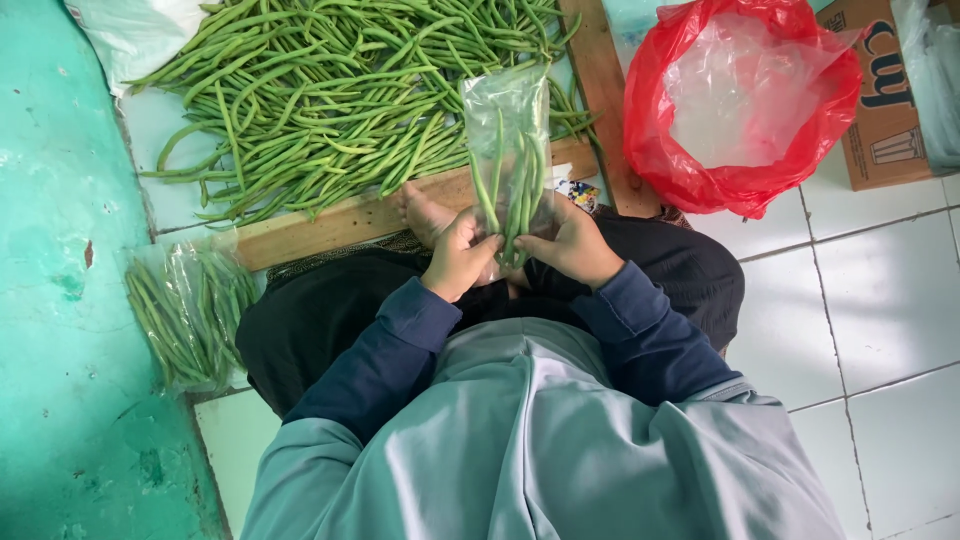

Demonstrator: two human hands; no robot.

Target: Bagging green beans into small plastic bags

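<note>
My left hand (458,255) and my right hand (573,245) together grip the lower end of a clear plastic bag (508,110) that stands upright above my lap. A few long green beans (518,190) stick up inside it. A large heap of loose green beans (340,90) lies just beyond the bag, behind a wooden board (330,222). I sit cross-legged in dark trousers and dark blue sleeves, and a bare foot (425,212) shows beside my left hand.
Filled clear bags of beans (185,310) lie on the floor at my left by a turquoise wall (60,300). A red plastic bag (740,100) holding clear bags stands at the upper right, with a cardboard box (885,100) beside it. White floor tiles (880,320) spread to the right.
</note>
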